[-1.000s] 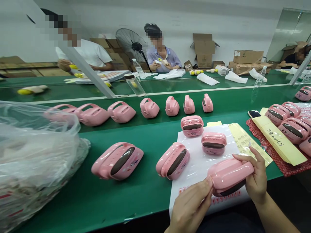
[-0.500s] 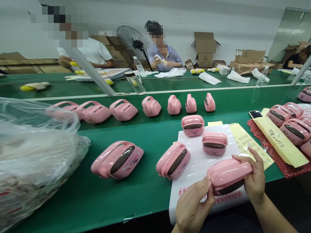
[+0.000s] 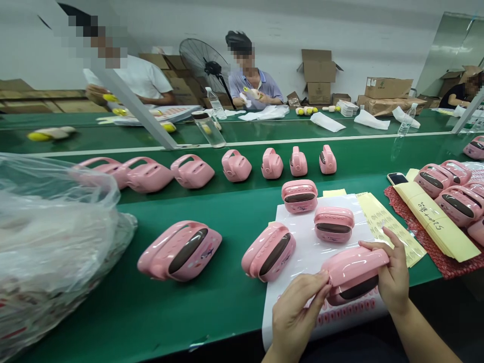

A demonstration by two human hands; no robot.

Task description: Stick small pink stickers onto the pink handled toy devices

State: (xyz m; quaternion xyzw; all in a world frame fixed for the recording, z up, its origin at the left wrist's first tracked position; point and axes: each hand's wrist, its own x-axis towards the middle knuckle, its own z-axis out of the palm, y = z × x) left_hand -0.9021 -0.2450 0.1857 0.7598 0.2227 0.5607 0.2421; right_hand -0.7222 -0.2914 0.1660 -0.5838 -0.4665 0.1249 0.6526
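I hold a glossy pink handled device just above a white sticker sheet at the near edge of the green table. My right hand grips its right end, fingers curled over the top. My left hand pinches its left end with thumb and fingertips. Three more pink devices rest on or beside the sheet, each with a dark oval panel. Another one lies further left.
A big clear plastic bag fills the left. A row of pink devices sits on the belt behind. Yellow label strips, a phone and more devices lie right. People work across the line, by a fan and cartons.
My left hand has slid up along the device's left end and closed on it. The device has dipped slightly toward the sheet. The belt items have barely shifted.
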